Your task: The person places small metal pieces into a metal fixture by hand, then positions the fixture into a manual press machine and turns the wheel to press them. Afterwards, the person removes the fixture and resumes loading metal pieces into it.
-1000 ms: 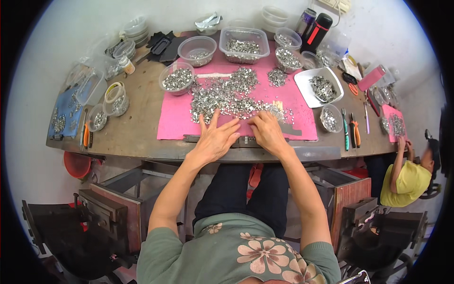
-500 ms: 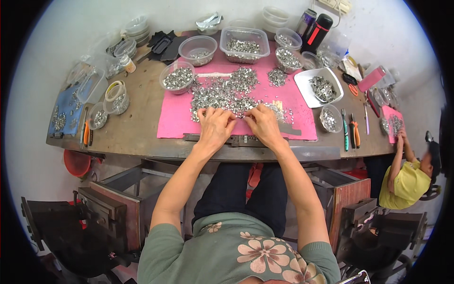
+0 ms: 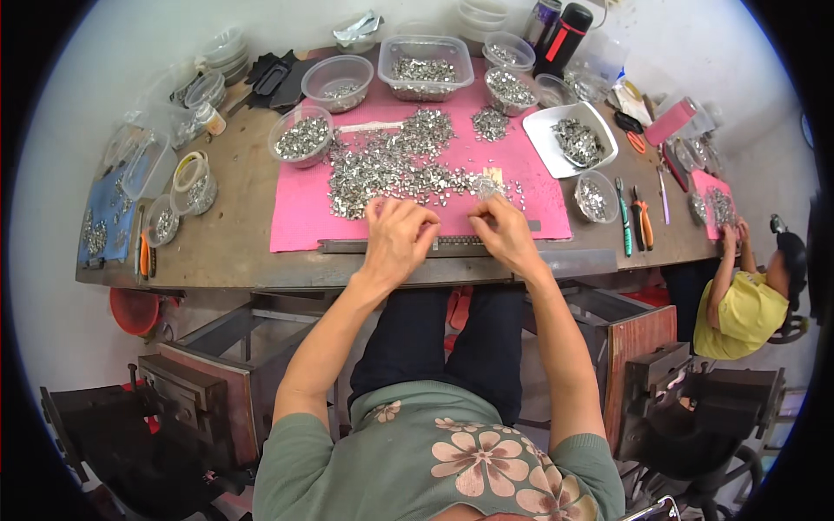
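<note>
Taken from the gap between the hands, a large spread of small metal pieces was seen loose toward ten and eleven o'clock on the pink mat. A smaller heap was set apart between twelve and one.

The left hand and the right hand were held apart over the near edge of the mat, each with its fingers curled and its thumb brought close to the forefinger. Whether a piece was pinched in either could not be told. Between them, at six o'clock, a dark bar was laid along the mat's edge, marked by a row of small shapes; whether those were pieces or slots could not be made out.

Pieces had already been gathered in a round tub at ten, a clear box near twelve and a white dish at two. Judging by the spread, plenty was left unhandled.
</note>
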The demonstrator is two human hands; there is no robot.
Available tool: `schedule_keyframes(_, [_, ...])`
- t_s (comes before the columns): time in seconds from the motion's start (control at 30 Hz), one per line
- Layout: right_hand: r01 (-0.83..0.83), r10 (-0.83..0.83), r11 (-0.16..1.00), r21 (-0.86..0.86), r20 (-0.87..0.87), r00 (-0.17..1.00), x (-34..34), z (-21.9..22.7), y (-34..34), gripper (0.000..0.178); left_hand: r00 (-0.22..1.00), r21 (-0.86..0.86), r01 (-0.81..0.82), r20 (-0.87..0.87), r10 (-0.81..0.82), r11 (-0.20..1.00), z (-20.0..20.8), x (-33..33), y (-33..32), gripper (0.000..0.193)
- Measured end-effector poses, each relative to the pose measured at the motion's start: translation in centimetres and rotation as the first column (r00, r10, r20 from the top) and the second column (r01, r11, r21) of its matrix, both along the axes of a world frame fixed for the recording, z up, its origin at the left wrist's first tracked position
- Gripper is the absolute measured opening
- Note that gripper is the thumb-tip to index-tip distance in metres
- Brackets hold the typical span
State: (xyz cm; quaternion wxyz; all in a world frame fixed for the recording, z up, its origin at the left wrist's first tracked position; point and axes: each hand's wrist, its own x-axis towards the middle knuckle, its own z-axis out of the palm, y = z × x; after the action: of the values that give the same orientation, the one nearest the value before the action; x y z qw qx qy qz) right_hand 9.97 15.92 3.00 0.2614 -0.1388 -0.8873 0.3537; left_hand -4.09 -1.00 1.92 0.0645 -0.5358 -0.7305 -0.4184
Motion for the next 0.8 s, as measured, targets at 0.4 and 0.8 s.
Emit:
schedule_keyframes(0.4, [-0.011, 0.019, 0.990, 0.143, -0.053, 0.998, 3.3, -1.0, -1.5, 0.012, 0.993, 0.019, -0.110, -0.051, 0.111, 0.994, 0.4, -1.1, 0.1, 0.008])
schedule_keyframes(0.8, [0.055, -0.048, 0.995, 0.078, -0.086, 0.995, 3.1, -1.3, -0.7, 0.013, 0.998, 0.024, 0.053, -0.030, -0.053, 0.998, -0.8, 3.1, 1.8, 0.009])
